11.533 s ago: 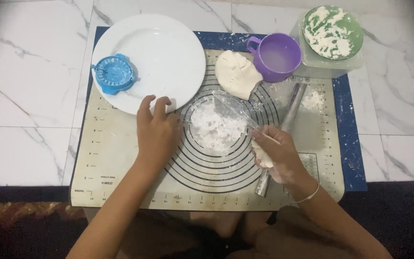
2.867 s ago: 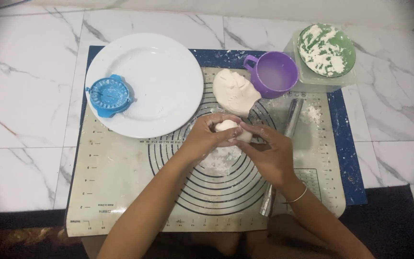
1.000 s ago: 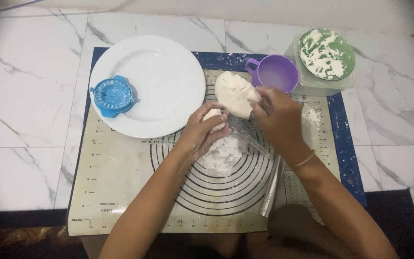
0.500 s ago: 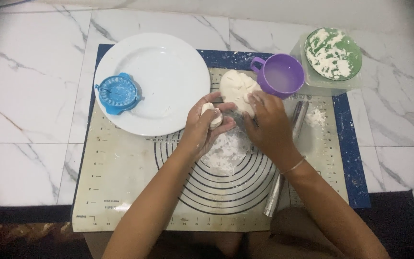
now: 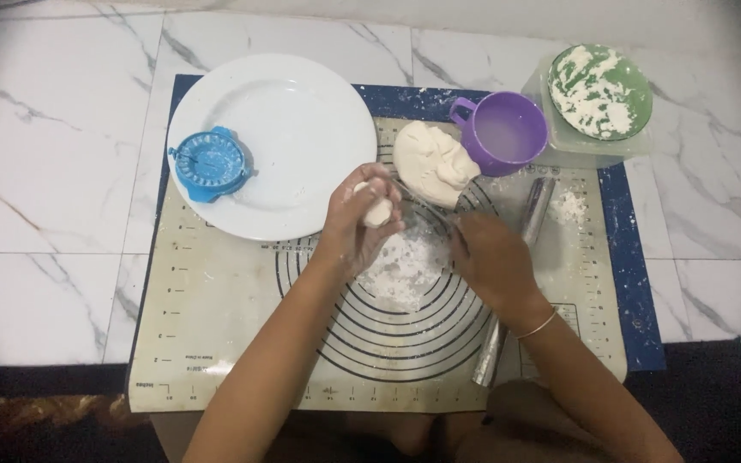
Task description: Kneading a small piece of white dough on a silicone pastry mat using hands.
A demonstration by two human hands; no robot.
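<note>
Pulled back from the big dough mound (image 5: 432, 161), my right hand (image 5: 489, 261) now rests low over the floured centre of the rolling mat (image 5: 216, 317), fingers loosely curled, holding nothing that I can see; my left hand (image 5: 362, 225) lifts a small dough ball (image 5: 376, 211), pale and smooth, pinched in its fingers just above the white plate's (image 5: 302, 111) edge
</note>
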